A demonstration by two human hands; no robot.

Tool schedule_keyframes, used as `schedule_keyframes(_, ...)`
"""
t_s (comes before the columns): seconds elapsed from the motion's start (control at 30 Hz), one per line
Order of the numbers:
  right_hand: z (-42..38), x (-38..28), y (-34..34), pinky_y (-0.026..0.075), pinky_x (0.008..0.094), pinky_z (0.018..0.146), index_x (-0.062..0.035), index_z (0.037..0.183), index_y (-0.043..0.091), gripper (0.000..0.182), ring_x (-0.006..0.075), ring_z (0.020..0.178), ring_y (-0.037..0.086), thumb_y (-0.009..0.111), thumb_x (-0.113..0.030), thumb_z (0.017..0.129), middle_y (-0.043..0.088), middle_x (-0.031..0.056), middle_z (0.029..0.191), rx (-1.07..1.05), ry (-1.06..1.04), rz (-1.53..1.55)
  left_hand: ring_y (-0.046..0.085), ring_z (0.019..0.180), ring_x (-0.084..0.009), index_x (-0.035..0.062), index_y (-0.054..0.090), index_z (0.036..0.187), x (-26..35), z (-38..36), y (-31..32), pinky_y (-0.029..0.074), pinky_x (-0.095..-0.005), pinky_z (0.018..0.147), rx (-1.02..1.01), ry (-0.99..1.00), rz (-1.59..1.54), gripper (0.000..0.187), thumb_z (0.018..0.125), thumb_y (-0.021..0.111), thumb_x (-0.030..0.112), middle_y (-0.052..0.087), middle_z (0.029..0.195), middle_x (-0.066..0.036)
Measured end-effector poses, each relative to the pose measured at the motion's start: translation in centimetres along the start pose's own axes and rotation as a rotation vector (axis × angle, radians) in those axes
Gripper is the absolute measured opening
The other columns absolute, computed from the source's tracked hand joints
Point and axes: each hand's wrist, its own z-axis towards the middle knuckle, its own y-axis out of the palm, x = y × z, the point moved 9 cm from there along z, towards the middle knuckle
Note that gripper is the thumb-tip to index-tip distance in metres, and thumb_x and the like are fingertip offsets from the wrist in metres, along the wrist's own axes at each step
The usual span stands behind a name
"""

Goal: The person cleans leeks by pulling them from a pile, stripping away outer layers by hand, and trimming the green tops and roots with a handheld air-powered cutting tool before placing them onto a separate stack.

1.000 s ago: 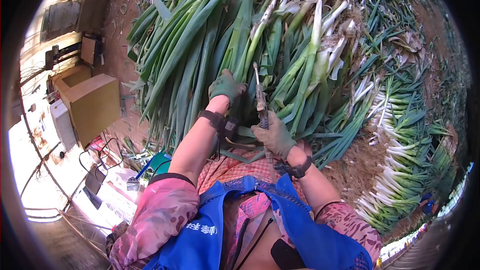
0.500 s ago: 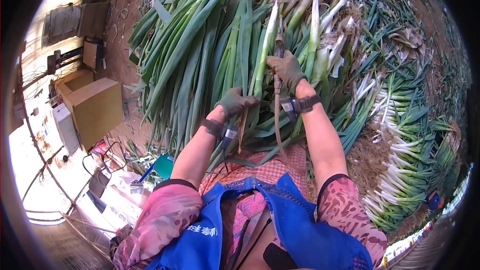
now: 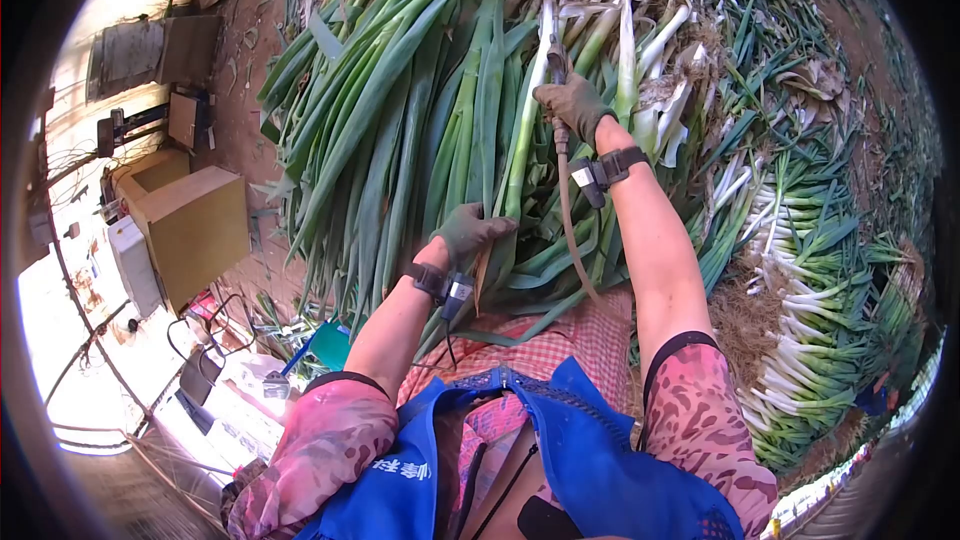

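My left hand (image 3: 472, 231), in a dark glove, is closed round the green lower part of a leek (image 3: 524, 130) whose white end points away from me. My gloved right hand (image 3: 574, 105) grips an air gun (image 3: 557, 62) with a hose (image 3: 568, 210) running back toward my lap. The gun's tip lies beside the white shaft of that leek. Under and around both hands spreads a large pile of leeks (image 3: 385, 130), with roots and white stems at the far side.
Rows of leeks with white stems (image 3: 800, 340) lie at the right, beside loose roots (image 3: 745, 315). A yellowish box (image 3: 195, 230) and a white case (image 3: 133, 258) stand at the left. Near my left elbow is a green scoop (image 3: 330, 345). Leaf scraps cover the ground at upper right.
My right hand has moved slightly away from me along the leek with the air gun, and the hose has shifted. My left hand has barely moved and still holds the leek.
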Motion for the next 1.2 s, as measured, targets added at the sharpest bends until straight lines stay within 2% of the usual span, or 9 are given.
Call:
schedule_keyframes(0.17, -5.8, 3.5, 1.1, 0.055, 0.0404, 0.076, 0.0087, 0.11, 0.057, 0.061, 0.0339, 0.083, 0.07, 0.078, -0.035, 0.073, 0.069, 0.0246, 0.093, 0.175, 0.043, -0.237, 0.067, 0.089, -0.0159, -0.0004, 0.069, 0.113, 2.0, -1.2, 5.4, 0.052, -0.0309, 0.08, -0.164, 0.054, 0.233, 0.047, 0.083, 0.077, 0.035, 0.072, 0.099, -0.008)
schedule_keyframes(0.27, -9.9, 2.8, -1.0, 0.053, 0.0407, 0.072, 0.0032, 0.107, 0.056, 0.048, 0.0292, 0.077, 0.066, 0.073, -0.027, 0.074, 0.067, 0.0167, 0.086, 0.29, -0.053, -0.057, 0.068, 0.097, -0.026, 0.0064, 0.068, 0.117, 4.0, -2.6, 8.4, 0.051, -0.0357, 0.087, -0.239, 0.097, 0.599, 0.047, 0.084, 0.072, 0.04, 0.072, 0.102, -0.014)
schedule_keyframes(0.33, -13.1, 1.5, -4.9, 0.051, 0.0402, 0.069, -0.0001, 0.102, 0.055, 0.039, 0.0236, 0.074, 0.064, 0.072, -0.025, 0.077, 0.065, 0.0129, 0.083, 0.442, -0.094, -0.048, 0.069, 0.099, -0.0264, 0.007, 0.067, 0.12, 9.4, -4.2, 3.4, 0.05, -0.0366, 0.093, 0.036, 0.258, 0.572, 0.047, 0.086, 0.071, 0.039, 0.071, 0.11, -0.015)
schedule_keyframes(0.43, -16.3, -1.9, -10.1, 0.054, 0.0387, 0.065, 0.0, 0.109, 0.054, 0.04, 0.0214, 0.068, 0.064, 0.071, -0.018, 0.078, 0.065, 0.0106, 0.083, 0.603, -0.005, -0.041, 0.058, 0.113, -0.0367, 0.0108, 0.054, 0.132, 17.2, -5.3, -9.3, 0.045, -0.0456, 0.1, 0.959, 0.735, 0.922, 0.058, 0.083, 0.071, 0.037, 0.061, 0.12, -0.019)
schedule_keyframes(0.53, -12.0, -0.1, -12.8, 0.054, 0.0422, 0.078, 0.004, 0.113, 0.053, 0.055, 0.0309, 0.084, 0.068, 0.073, -0.029, 0.074, 0.068, 0.0196, 0.093, 0.542, 0.109, -0.183, 0.042, 0.136, -0.0383, 0.0099, 0.044, 0.143, 19.9, -1.5, -20.0, 0.036, -0.0479, 0.109, 1.329, 0.34, 1.273, 0.079, 0.079, 0.073, 0.045, 0.042, 0.149, -0.022)
schedule_keyframes(0.73, -11.6, 1.8, -9.4, 0.05, 0.0453, 0.09, 0.0053, 0.119, 0.049, 0.072, 0.0415, 0.103, 0.065, 0.074, -0.043, 0.071, 0.065, 0.0289, 0.111, 0.464, 0.239, -0.241, 0.063, 0.117, -0.0337, 0.0071, 0.059, 0.125, 22.7, 1.4, -23.5, 0.05, -0.0447, 0.097, 0.764, 0.059, 1.133, 0.066, 0.077, 0.074, 0.05, 0.064, 0.127, -0.02)
schedule_keyframes(0.9, -17.7, 2.2, -3.4, 0.052, 0.0427, 0.086, 0.0034, 0.117, 0.051, 0.064, 0.0377, 0.096, 0.066, 0.077, -0.04, 0.076, 0.067, 0.0248, 0.105, 0.333, 0.176, -0.195, 0.063, 0.116, -0.0355, 0.0012, 0.058, 0.122, 16.1, -3.2, -9.9, 0.051, -0.0439, 0.098, 0.489, -0.125, 1.086, 0.073, 0.077, 0.071, 0.057, 0.062, 0.128, -0.024)
schedule_keyframes(1.03, -20.5, 4.1, 4.4, 0.054, 0.0377, 0.076, 0.004, 0.11, 0.055, 0.053, 0.0287, 0.083, 0.069, 0.078, -0.031, 0.077, 0.069, 0.0197, 0.09, 0.003, 0.107, 0.107, 0.039, 0.136, -0.0436, -0.0051, 0.039, 0.137, 7.3, -1.3, -2.5, 0.035, -0.0467, 0.113, 0.642, 0.211, 1.093, 0.103, 0.069, 0.076, 0.064, 0.039, 0.145, -0.027)
schedule_keyframes(1.2, -24.0, 0.5, 6.0, 0.054, 0.0413, 0.073, 0.0029, 0.111, 0.053, 0.046, 0.0344, 0.078, 0.069, 0.071, -0.028, 0.082, 0.066, 0.0204, 0.083, 0.024, 0.125, -0.028, 0.049, 0.126, -0.0404, 0.0061, 0.042, 0.137, 10.3, 0.1, -1.9, 0.044, -0.0469, 0.104, 0.703, 0.255, 1.003, 0.078, 0.076, 0.08, 0.036, 0.049, 0.134, -0.023)
